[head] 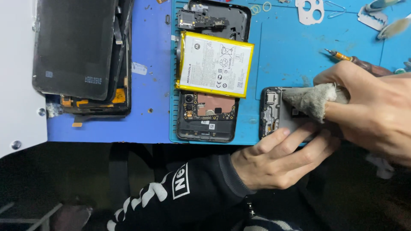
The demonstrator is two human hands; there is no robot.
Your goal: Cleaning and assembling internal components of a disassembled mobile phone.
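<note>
Hands both on the opened phone frame (pixel 271 112), which lies at the near edge of the blue mat (pixel 291 55), right of the battery (pixel 214 64). Right hand (pixel 372 115) is curled closed, gripping a grey cloth (pixel 310 100) wrapped over its fingertip and pressed onto the frame's inner face. Left hand (pixel 278 158) is half open, fingers stretched flat along the near side of the frame, touching its edge and steadying it; it grips nothing else. Black sleeve with white print (pixel 180 192) runs back from that hand, below the mat. Battery is a yellow-edged white pack, lying across a second opened phone body (pixel 207 115), covering its middle; circuit board and camera part show just near of the battery, more black board parts just beyond it. That phone body sits at the left edge of the mat, well left of the frame being wiped. Screwdriver (pixel 355 62) with a brown handle lies on the mat just beyond the right hand, tip pointing towards the battery. Far left of the battery, off the mat on the blue table (pixel 150 107), a stack of dark screens and phone panels (pixel 81 55) lies partly over a white sheet. Small rubber rings (pixel 261 7), a white cut-out plate (pixel 311 10) and metal picks (pixel 376 17) lie at the far side of the mat, right of the battery's far end.
</note>
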